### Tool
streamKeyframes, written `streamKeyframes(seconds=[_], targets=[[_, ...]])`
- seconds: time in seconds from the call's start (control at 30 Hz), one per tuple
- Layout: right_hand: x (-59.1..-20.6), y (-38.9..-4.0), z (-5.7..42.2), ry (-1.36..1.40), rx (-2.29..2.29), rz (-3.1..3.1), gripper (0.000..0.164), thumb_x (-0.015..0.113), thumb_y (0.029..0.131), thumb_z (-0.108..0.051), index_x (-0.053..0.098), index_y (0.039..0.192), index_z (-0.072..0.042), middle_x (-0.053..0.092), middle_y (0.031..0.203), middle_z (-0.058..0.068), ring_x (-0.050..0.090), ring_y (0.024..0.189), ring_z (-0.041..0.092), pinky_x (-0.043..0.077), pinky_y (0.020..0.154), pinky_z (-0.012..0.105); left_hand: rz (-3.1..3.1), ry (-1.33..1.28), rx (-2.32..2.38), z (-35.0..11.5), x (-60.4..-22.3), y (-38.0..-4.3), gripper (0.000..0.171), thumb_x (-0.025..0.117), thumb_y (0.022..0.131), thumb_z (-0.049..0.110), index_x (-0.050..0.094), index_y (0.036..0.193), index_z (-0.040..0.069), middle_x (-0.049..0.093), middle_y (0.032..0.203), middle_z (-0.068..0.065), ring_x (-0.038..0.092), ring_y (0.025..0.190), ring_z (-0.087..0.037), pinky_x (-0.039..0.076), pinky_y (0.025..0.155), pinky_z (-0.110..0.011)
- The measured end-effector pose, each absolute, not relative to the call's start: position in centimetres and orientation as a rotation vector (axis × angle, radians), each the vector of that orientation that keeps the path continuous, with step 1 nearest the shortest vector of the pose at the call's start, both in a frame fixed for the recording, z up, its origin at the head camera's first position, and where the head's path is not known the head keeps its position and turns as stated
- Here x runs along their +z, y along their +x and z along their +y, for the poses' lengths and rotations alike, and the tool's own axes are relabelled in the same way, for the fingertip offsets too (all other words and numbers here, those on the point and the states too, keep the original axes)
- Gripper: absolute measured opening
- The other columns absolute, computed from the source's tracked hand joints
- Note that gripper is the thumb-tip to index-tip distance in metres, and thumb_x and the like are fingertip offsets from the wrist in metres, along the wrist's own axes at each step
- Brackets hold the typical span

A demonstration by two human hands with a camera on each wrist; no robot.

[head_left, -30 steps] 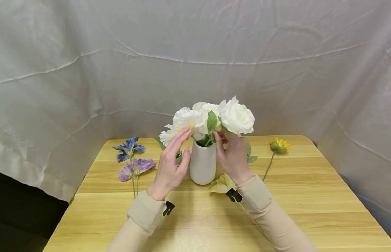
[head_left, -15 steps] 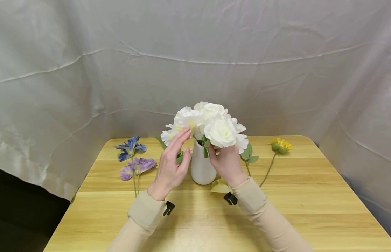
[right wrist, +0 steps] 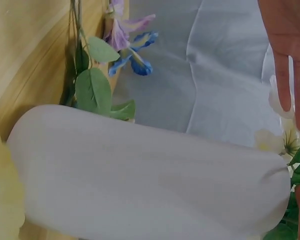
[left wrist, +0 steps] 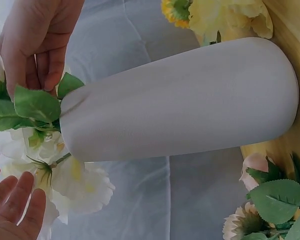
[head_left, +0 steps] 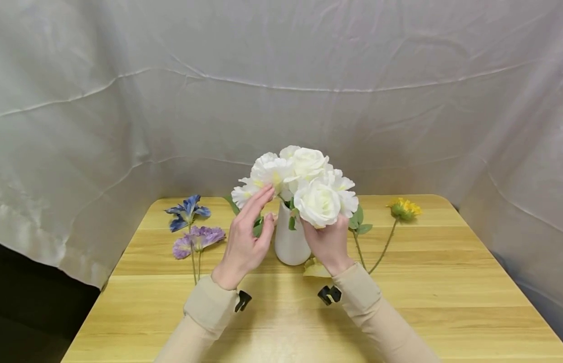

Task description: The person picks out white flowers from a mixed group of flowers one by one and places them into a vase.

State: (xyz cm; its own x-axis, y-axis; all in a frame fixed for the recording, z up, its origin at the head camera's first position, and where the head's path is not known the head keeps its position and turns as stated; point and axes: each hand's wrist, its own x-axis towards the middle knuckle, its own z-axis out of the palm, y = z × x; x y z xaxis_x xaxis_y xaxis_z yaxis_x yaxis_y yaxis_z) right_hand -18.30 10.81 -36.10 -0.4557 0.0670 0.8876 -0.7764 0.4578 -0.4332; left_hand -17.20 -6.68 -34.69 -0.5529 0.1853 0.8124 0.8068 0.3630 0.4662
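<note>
A white vase (head_left: 290, 244) stands upright on the table, filled with several white flowers (head_left: 271, 172) and green leaves. My right hand (head_left: 330, 243) is at the vase's right side, under a large white rose (head_left: 318, 202), its fingers curled at the stem. In the left wrist view that hand (left wrist: 40, 42) is by the green leaves (left wrist: 37, 105) at the vase's mouth. On the left, my left hand (head_left: 245, 242) has its fingers extended, the tips touching or very near a white bloom's petals. Part of the rose's stem is hidden.
Left on the wooden table (head_left: 281, 317) lie a blue flower (head_left: 188, 212) and purple flowers (head_left: 204, 238). A yellow flower (head_left: 404, 209) lies at right, and a pale yellow bloom (head_left: 315, 268) near the vase's base. A grey cloth (head_left: 281, 116) hangs behind.
My right hand has come down and slightly toward me, bringing the white rose from the upper right to low at the vase's front right. The left hand has stayed in place.
</note>
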Motion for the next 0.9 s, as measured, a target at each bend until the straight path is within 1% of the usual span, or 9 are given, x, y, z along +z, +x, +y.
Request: streamKeyframes(seconds=[0.1, 0.2, 0.33, 0.47, 0.63, 0.7, 0.9], targets=[[-35.3, -17.7, 10.4, 0.605, 1.134, -1.763, 0.028, 0.072, 0.070, 0.009, 0.062, 0.096, 0.007, 0.066, 0.087, 0.021, 0.063, 0.081, 0.030, 0.053, 0.068, 0.044, -1.959, -0.859, -1.194, -6.6, -34.7, -17.1, 0.050, 0.053, 0.086, -0.002, 0.048, 0.136, 0.001, 0.046, 0.142, -0.012, 0.050, 0.122, -0.026, 0.044, 0.102, -0.040], [-34.3, -17.0, 10.0, 0.602, 1.144, -1.793, 0.024, 0.070, 0.069, 0.014, 0.060, 0.090, 0.008, 0.062, 0.073, 0.019, 0.060, 0.064, 0.024, 0.052, 0.054, 0.038, -1.963, -0.857, -1.194, -6.6, -34.7, -17.1, 0.049, 0.053, 0.087, 0.000, 0.048, 0.136, 0.001, 0.046, 0.142, -0.011, 0.051, 0.121, -0.025, 0.044, 0.102, -0.040], [-33.9, -16.7, 9.7, 0.583, 1.159, -1.832, 0.018, 0.068, 0.070, 0.013, 0.059, 0.084, 0.006, 0.055, 0.057, 0.011, 0.050, 0.045, 0.017, 0.045, 0.038, 0.029, -1.971, -0.854, -1.191, -6.7, -34.7, -17.2, 0.048, 0.052, 0.088, 0.002, 0.047, 0.136, 0.002, 0.046, 0.142, -0.010, 0.052, 0.120, -0.025, 0.044, 0.102, -0.040], [-33.7, -16.8, 9.5, 0.556, 1.167, -1.870, 0.017, 0.067, 0.071, 0.013, 0.059, 0.084, 0.006, 0.055, 0.054, 0.010, 0.050, 0.043, 0.016, 0.045, 0.037, 0.028, -1.970, -0.854, -1.183, -6.7, -34.7, -17.2, 0.049, 0.052, 0.087, 0.000, 0.048, 0.136, 0.002, 0.047, 0.141, -0.011, 0.052, 0.120, -0.025, 0.044, 0.101, -0.040], [-33.5, -17.0, 9.3, 0.513, 1.173, -1.915, 0.015, 0.067, 0.072, 0.013, 0.058, 0.081, 0.005, 0.051, 0.049, 0.008, 0.046, 0.040, 0.013, 0.040, 0.035, 0.026, -1.968, -0.863, -1.177, -6.8, -34.8, -17.3, 0.049, 0.053, 0.086, -0.002, 0.049, 0.135, 0.001, 0.048, 0.140, -0.012, 0.052, 0.120, -0.026, 0.043, 0.102, -0.040], [-33.6, -17.1, 9.3, 0.506, 1.174, -1.920, 0.015, 0.067, 0.073, 0.013, 0.058, 0.082, 0.005, 0.051, 0.049, 0.008, 0.046, 0.040, 0.013, 0.041, 0.035, 0.025, -1.977, -0.862, -1.175, -6.9, -34.8, -17.4, 0.049, 0.053, 0.087, -0.002, 0.048, 0.135, 0.002, 0.048, 0.140, -0.012, 0.052, 0.120, -0.026, 0.044, 0.101, -0.040], [-33.9, -17.3, 9.3, 0.510, 1.194, -1.925, 0.016, 0.066, 0.075, 0.013, 0.056, 0.084, 0.006, 0.052, 0.048, 0.008, 0.047, 0.036, 0.013, 0.039, 0.031, 0.022, -2.015, -0.845, -1.173, -7.3, -35.1, -17.3, 0.045, 0.052, 0.090, 0.003, 0.050, 0.134, 0.004, 0.050, 0.136, -0.010, 0.055, 0.113, -0.024, 0.049, 0.094, -0.040]])
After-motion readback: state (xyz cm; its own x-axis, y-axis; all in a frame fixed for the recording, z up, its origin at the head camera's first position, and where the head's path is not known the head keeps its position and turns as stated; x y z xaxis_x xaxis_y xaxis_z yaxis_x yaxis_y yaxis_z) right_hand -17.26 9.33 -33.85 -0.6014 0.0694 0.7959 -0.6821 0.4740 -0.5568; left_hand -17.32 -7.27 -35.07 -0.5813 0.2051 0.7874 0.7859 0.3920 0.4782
